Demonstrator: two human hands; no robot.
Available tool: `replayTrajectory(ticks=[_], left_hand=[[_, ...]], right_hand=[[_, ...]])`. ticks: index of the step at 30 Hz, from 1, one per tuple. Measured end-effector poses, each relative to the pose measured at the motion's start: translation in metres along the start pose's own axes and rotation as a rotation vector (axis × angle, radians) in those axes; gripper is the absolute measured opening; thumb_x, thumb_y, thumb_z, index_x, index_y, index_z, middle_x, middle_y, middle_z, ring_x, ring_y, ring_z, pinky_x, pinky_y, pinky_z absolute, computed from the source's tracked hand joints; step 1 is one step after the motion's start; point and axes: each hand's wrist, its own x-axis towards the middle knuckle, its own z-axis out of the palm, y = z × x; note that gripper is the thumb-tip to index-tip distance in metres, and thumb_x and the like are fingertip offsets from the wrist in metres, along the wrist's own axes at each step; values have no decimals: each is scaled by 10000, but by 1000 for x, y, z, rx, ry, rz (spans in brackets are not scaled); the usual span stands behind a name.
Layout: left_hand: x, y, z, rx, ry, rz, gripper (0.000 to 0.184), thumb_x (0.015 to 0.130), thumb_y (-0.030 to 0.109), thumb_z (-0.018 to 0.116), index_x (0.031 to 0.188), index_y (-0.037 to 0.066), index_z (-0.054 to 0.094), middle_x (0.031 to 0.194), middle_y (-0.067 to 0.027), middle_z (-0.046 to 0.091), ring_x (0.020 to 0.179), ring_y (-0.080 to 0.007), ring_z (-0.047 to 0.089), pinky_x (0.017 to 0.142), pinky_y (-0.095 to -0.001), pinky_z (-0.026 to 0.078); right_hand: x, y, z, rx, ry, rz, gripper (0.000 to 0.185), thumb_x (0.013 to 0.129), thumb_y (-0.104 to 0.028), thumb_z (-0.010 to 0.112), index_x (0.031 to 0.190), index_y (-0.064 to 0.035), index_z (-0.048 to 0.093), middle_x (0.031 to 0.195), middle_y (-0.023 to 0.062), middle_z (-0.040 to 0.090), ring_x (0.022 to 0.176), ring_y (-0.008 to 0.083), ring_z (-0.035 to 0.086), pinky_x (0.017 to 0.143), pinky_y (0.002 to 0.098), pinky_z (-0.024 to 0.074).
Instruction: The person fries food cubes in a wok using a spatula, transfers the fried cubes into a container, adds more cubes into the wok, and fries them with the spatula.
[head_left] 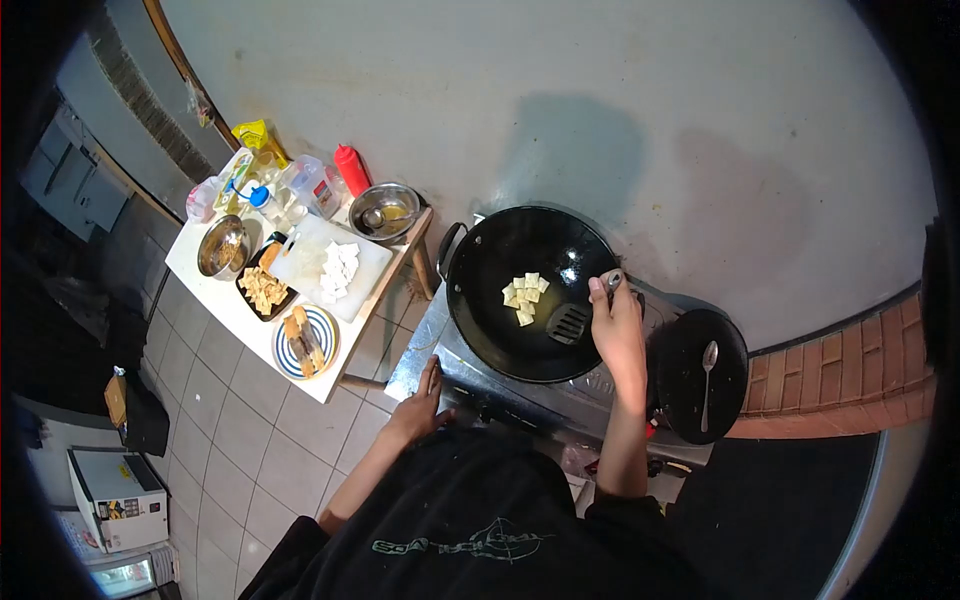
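Note:
A slotted spatula is gripped at its handle by my right hand, with its dark blade resting inside the black wok. Left of the blade, several pale square pieces of food lie in a little yellowish oil. The wok stands on a metal stove. My left hand is at the stove's front left corner, fingers stretched out and holding nothing; whether it touches the metal I cannot tell.
On the left table are a cutting board with white pieces, a striped plate of food, a black tray, metal bowls and a red bottle. A spoon lies on a black round surface at right.

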Motion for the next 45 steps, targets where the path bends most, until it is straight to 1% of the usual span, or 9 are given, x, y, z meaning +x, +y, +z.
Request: replayTrajectory(ticks=[6, 9, 11, 15, 18, 20, 36, 38, 45], left_hand=[[-10, 0, -5, -3, -37, -43, 847, 887, 405, 612, 1453, -87, 219, 1583, -174, -89, 1253, -421, 474, 971, -462, 482], [-8, -2, -2, 10, 41, 10, 840, 890, 396, 611, 1451, -91, 217, 1582, -176, -82, 1274, -419, 451, 983, -457, 475], [-5, 0, -5, 3, 17, 3, 836, 895, 386, 609, 1452, -92, 209, 1582, -176, -82, 1285, -415, 440, 992, -453, 470], [-3, 1, -6, 2, 27, 21, 838, 897, 380, 607, 1454, -94, 198, 1582, -175, -84, 1286, -416, 438, 994, -454, 470], [-4, 4, -8, 6, 31, 17, 843, 897, 390, 607, 1452, -98, 200, 1583, -175, -82, 1257, -417, 471, 981, -458, 478], [-4, 7, -8, 31, 13, -5, 850, 896, 408, 607, 1449, -99, 210, 1583, -176, -72, 1212, -416, 515, 949, -457, 497], [-2, -7, -9, 53, -21, 29, 859, 902, 422, 592, 1476, -57, 171, 1588, -153, -49, 1205, -426, 513, 935, -469, 502], [0, -10, -8, 43, -43, 33, 862, 901, 421, 593, 1477, -60, 169, 1588, -152, -52, 1240, -419, 485, 968, -467, 482], [-4, -6, -22, 1, -88, 41, 817, 915, 402, 575, 1475, -57, 197, 1588, -149, -48, 1304, -401, 426, 1033, -454, 432]], right_hand=[[-6, -5, 3, 246, 15, 46, 255, 993, -220, 506, 918, 21, 470, 770, 215, 538, 731, 429, 491, 712, 421, 432], [-3, -2, 3, 45, 69, -29, 231, 1004, -218, 507, 905, -11, 481, 731, 79, 534, 657, 182, 499, 654, 332, 432], [-2, -2, 3, 69, 57, -35, 245, 995, -210, 509, 894, 12, 482, 731, 189, 520, 671, 346, 483, 681, 397, 429], [-2, 3, 2, 257, 37, 7, 255, 997, -221, 502, 918, 20, 479, 738, 206, 532, 689, 389, 502, 682, 417, 430], [-4, -3, -2, 123, 80, 12, 246, 1003, -222, 504, 903, 2, 489, 744, 112, 548, 684, 204, 503, 686, 330, 432], [-4, -2, -2, 41, 62, -35, 249, 999, -226, 498, 934, 14, 476, 759, 205, 542, 706, 393, 520, 692, 414, 435], [-5, -4, 3, 131, 30, 36, 273, 994, -242, 501, 995, 30, 518, 854, 247, 594, 801, 427, 572, 743, 434, 446], [-5, -3, 4, 137, 116, -17, 256, 1004, -223, 500, 895, 8, 480, 749, 106, 544, 704, 200, 518, 699, 328, 436], [2, 12, 10, -16, 103, -40, 242, 1005, -216, 496, 899, 1, 488, 750, 96, 547, 704, 182, 510, 690, 313, 432]])
